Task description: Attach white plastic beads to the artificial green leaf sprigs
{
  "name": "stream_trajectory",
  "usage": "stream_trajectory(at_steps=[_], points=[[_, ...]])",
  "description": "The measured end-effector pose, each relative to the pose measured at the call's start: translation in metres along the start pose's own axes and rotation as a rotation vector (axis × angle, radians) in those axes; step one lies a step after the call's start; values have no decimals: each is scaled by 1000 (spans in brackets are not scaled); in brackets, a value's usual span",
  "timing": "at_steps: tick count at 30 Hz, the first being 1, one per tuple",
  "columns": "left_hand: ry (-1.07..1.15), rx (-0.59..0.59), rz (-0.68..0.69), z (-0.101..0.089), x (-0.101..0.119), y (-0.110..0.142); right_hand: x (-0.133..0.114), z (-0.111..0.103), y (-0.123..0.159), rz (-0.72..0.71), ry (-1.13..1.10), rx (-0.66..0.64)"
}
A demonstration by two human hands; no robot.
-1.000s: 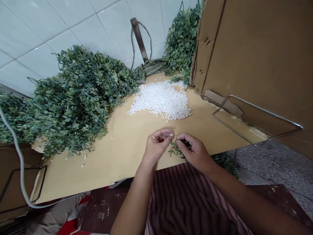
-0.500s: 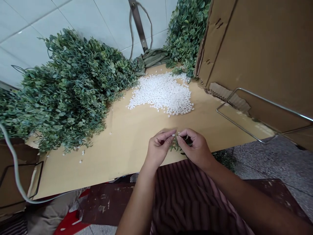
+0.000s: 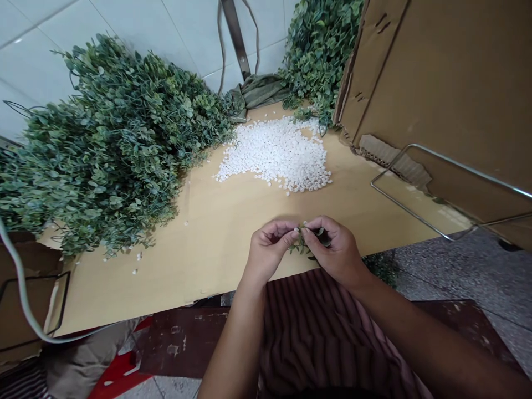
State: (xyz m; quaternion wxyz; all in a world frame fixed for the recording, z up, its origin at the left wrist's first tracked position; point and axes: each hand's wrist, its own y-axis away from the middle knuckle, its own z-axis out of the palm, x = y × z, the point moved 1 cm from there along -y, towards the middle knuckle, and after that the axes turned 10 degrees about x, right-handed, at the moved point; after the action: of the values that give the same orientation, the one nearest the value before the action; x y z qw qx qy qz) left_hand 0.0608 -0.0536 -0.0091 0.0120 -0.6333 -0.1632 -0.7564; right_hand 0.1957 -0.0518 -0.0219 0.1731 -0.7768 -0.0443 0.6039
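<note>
Close to the table's front edge, my left hand (image 3: 270, 246) pinches a small white bead-like piece (image 3: 296, 229) between thumb and forefinger. My right hand (image 3: 332, 244) is closed on a green leafy sprig (image 3: 310, 252), whose leaves hang below the fingers. The fingertips of both hands nearly meet, with the white piece against or very near the sprig; contact is too small to make out. Beyond the hands spreads a pile of small white pieces (image 3: 276, 155) on the tan table (image 3: 233, 221).
A big heap of green foliage (image 3: 124, 144) covers the left side. More foliage (image 3: 320, 55) stands at the back beside a cardboard box (image 3: 449, 94). A bent metal wire frame (image 3: 415, 216) juts from the right. A pale cable (image 3: 25, 299) hangs at the left.
My hands have come together, bringing the white piece in the left up to the sprig in the right. The view has tilted slightly downward.
</note>
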Motion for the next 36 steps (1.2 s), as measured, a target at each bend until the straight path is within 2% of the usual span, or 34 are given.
stream_trajectory(at_steps=[18, 36], points=[[24, 60, -16, 3, -1, 0, 0, 0, 1, 14, -25, 19], [5, 69, -36, 5, -2, -1, 2, 0, 2, 20, 28, 24]])
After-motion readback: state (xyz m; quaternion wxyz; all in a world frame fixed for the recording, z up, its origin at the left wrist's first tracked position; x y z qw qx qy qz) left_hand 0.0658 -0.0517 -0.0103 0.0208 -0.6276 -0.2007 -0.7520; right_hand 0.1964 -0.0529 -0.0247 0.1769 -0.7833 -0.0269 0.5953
